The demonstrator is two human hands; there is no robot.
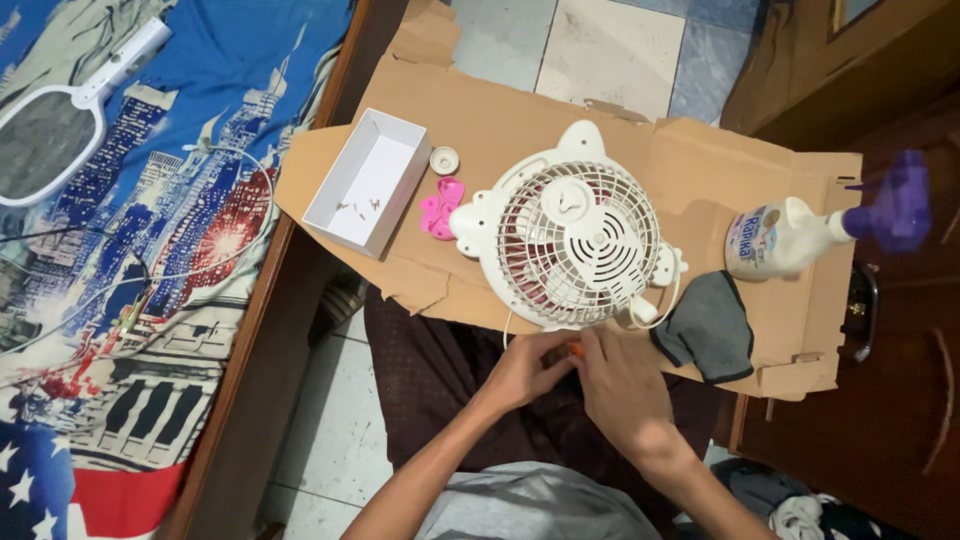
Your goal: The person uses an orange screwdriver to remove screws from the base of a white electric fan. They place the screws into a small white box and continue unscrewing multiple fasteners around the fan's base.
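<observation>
Pinching one small orange object (574, 349), both hands (left hand (522, 372), right hand (622, 385)), grip closed, below round white ribbed-plastic fan (572, 240).

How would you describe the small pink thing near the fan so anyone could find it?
Start at the flattened cardboard sheet on the floor. The pink plastic part lies on it between the white open box and the white fan, touching the fan's grille. It is the only bright pink piece there.

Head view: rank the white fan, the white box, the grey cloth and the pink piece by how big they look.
1. White fan.
2. White box.
3. Grey cloth.
4. Pink piece.
All lie flat on the cardboard, so nearness hardly skews the order.
</observation>
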